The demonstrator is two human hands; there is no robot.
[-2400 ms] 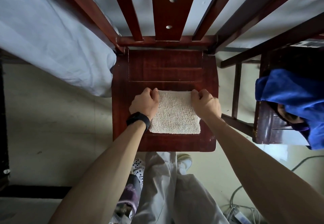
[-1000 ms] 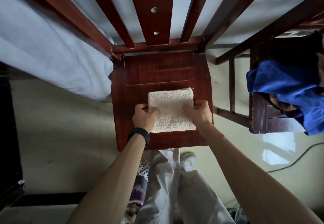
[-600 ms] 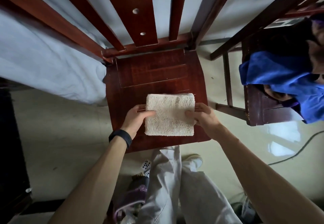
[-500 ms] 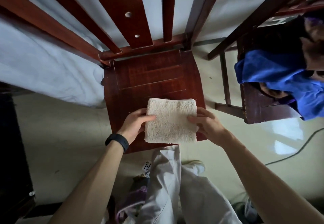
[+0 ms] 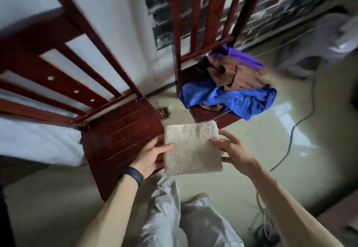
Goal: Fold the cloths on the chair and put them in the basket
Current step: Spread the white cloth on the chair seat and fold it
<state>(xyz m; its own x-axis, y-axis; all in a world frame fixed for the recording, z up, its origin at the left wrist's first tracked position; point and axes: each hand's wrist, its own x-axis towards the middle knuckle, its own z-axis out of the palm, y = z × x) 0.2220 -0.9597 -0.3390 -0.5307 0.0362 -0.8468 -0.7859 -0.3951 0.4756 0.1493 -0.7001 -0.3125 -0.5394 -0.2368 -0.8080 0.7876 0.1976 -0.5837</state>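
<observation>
Head view: left hand (image 5: 150, 156) and right hand (image 5: 232, 150) pinch the folded towel (image 5: 191, 148) by its sides, lifted just right of the near chair (image 5: 120, 136); crumpled cloths (image 5: 228, 95) on the far chair (image 5: 207, 116) await folding, basket unseen.

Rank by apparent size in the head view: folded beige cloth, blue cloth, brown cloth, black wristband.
1. blue cloth and folded beige cloth: they look about equal. The beige one is held nearer the camera, so I won't rank them against each other.
2. brown cloth
3. black wristband
</observation>
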